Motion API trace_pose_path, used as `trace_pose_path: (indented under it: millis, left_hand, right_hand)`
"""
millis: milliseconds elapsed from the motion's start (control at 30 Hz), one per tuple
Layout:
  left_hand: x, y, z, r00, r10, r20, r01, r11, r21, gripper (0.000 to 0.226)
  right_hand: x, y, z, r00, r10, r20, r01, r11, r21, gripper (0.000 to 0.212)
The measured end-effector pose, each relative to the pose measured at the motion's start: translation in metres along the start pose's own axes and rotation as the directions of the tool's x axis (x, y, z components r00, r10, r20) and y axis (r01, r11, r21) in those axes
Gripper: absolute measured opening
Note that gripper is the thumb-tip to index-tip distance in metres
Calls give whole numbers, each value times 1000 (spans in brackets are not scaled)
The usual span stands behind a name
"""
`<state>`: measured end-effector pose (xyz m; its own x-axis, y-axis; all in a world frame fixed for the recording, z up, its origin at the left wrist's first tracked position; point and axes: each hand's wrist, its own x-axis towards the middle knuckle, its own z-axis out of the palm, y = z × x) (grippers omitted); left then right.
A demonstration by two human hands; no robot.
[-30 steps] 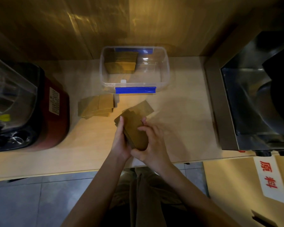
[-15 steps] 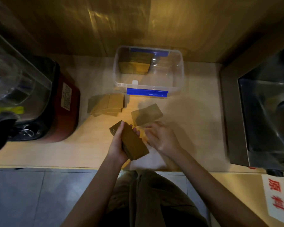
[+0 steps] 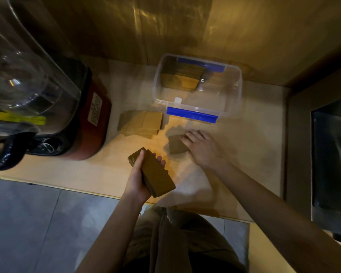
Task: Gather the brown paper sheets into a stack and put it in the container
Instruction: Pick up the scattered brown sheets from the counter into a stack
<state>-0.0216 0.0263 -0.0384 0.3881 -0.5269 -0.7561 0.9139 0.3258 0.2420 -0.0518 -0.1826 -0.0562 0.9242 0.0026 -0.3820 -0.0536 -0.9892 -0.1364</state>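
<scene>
- Off the stack goes the right hand (image 3: 202,147), out across the bench (image 3: 244,154) to the loose sheet (image 3: 176,145) near the container's blue clip, fingers spread flat on its edge
- Left hand (image 3: 139,179) wraps the gathered stack (image 3: 154,173) alone now, thumb over the top, holding it tilted above the bench's front edge
- Fanned pile (image 3: 141,124) lies untouched just left of the container (image 3: 197,86), which has brown sheets leaning at its back wall
- Red appliance (image 3: 91,123) sits well left, clear of the action
- Risk, I'd say: a thin sheet flat on a smooth bench may slide rather than lift
- Risk two: that one-handed stack could fan out and spill to the floor
</scene>
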Motion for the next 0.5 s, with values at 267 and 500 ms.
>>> trace_pose_path:
  millis: [267,500]
  left_hand:
    - [-2,-3,4,1000,3,-24,-3,1000,14,53]
    - [-4,-3,9,1000,-17,23,17,1000,4,55]
  right_hand:
    - [-7,-2,3,994,23,-104,-11,993,115,49]
    - [-41,-36,-37,951,300,-68,-3,229,973,17]
